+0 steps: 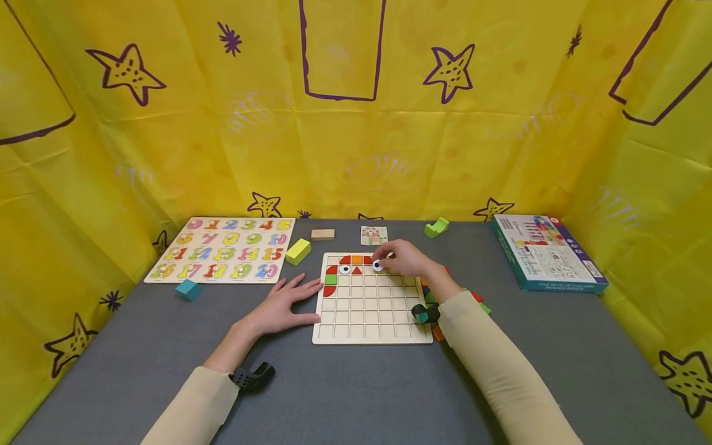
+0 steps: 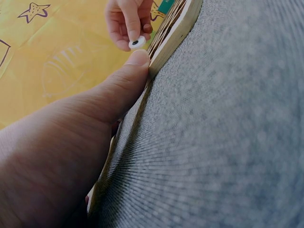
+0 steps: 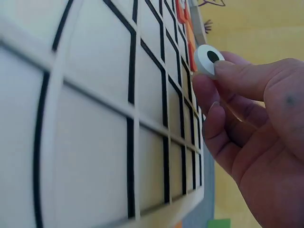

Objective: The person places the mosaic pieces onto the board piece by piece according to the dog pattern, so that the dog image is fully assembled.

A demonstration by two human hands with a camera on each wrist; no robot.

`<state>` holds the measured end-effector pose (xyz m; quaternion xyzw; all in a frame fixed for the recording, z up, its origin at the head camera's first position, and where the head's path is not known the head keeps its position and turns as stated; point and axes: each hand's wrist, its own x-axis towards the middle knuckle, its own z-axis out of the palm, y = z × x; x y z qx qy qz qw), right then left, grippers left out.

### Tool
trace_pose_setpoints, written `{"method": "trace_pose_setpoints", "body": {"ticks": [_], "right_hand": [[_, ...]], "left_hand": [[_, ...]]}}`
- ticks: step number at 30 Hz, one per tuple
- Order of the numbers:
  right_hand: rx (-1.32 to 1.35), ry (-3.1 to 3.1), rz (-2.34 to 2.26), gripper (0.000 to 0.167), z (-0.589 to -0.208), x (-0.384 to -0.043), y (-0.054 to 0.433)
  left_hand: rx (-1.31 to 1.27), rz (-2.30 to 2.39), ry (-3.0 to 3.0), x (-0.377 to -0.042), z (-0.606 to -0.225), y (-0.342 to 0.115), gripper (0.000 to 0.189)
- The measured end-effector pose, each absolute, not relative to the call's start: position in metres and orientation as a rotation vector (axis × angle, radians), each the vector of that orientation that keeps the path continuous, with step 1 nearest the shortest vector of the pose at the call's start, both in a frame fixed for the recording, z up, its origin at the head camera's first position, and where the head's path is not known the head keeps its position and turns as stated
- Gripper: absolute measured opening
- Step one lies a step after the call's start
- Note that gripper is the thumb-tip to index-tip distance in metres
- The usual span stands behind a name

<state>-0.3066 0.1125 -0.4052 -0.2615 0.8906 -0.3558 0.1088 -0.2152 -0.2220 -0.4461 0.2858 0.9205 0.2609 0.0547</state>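
Note:
A wooden grid board (image 1: 367, 318) lies on the grey table. Along its upper left squares sit red rounded pieces (image 1: 330, 290), an orange square (image 1: 357, 260), a green square (image 1: 330, 280), a red triangle (image 1: 356, 271) and a round eye piece (image 1: 345, 270). My right hand (image 1: 408, 259) pinches a second round white eye piece (image 3: 207, 59) with a black pupil between thumb and finger, over the board's upper part. Fingers spread, my left hand (image 1: 280, 309) rests at the board's left edge, its thumb (image 2: 128, 78) touching the side.
A number puzzle (image 1: 222, 250) lies at the left, near a teal block (image 1: 189, 290) and a yellow block (image 1: 298, 252). Behind the board are a wooden block (image 1: 322, 235), a picture card (image 1: 374, 235) and a green block (image 1: 437, 227). Loose coloured pieces (image 1: 477, 297) lie beneath my right forearm; a box (image 1: 547, 253) stands right.

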Motion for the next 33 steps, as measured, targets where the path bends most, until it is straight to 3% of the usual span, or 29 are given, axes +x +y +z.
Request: {"method": "trace_pose_setpoints", "body": {"ticks": [33], "right_hand": [[-0.717, 2.700, -0.874, 0.009, -0.410, -0.307, 0.085]], "left_hand": [[0.874, 0.786, 2.801, -0.216, -0.447, -0.222, 0.081]]}}
